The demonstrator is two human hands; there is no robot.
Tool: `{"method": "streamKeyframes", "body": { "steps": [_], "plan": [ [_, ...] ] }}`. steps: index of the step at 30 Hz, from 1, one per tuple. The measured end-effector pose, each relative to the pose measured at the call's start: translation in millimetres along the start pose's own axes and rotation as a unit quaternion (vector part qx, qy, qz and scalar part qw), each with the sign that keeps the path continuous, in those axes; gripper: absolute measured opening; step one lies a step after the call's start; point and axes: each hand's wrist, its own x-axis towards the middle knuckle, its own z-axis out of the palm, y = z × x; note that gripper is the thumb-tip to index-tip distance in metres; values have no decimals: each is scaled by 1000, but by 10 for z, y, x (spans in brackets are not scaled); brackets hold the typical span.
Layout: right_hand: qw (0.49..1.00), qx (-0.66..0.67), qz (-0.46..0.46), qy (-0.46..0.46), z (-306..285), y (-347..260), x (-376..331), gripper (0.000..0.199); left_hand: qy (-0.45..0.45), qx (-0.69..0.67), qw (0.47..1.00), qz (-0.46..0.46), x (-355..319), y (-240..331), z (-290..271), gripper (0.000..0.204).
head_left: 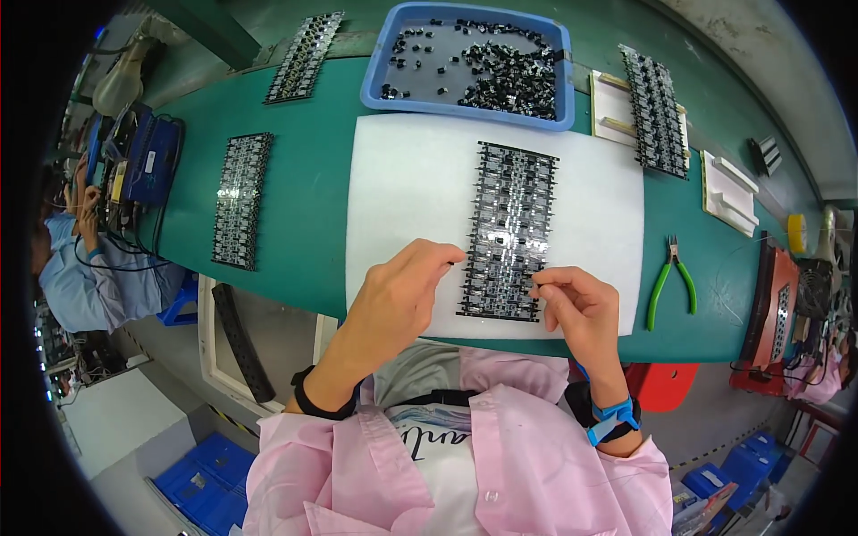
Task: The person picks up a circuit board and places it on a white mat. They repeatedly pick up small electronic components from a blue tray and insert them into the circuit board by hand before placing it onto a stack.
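A populated circuit board panel (509, 232) lies on a white foam sheet (402, 170) in front of me. My left hand (402, 290) is closed in a pinch just off the panel's left edge. A tiny dark bit shows at its fingertips, too small to name. At the panel's lower right edge, my right hand (581, 308) has thumb and forefinger pressed together. Whatever is between those fingers is hidden. Beyond the sheet, a blue tray (368, 89) contains many small black components (514, 76) with shiny metal parts.
More board panels lie at the left (241, 201), far left (304, 56) and far right (657, 112), the last resting on a white fixture (612, 107). Green-handled pliers (671, 284) and another white fixture (728, 192) are on the right. A co-worker (107, 268) sits at the left.
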Motion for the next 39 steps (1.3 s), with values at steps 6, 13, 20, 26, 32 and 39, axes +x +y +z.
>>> {"method": "streamKeyframes", "body": {
  "steps": [6, 13, 20, 26, 32, 39],
  "plan": [
    [999, -39, -17, 0, 38, -8, 46, 10, -20, 70, 997, 6, -33, -10, -51, 16],
    [999, 10, -42, 14, 15, -19, 55, 9, -18, -5, 999, -38, 27, -57, -96, 12],
    [1000, 3, 18, -12, -13, -60, 25, 6, -39, -115, 990, -74, -15, -161, -68, 12],
    [998, -57, -2, 11, 50, -100, 39, 5, -30, -95, 989, -106, -10, -130, -71, 10],
    [956, -228, -185, -2, 118, 24, 114, 8, 33, -23, 999, -20, -34, -192, -23, 10],
    [898, -342, -274, 43, 221, 108, 154, 14, 56, 79, 995, 2, -127, -286, -31, 10]
  ]
}}
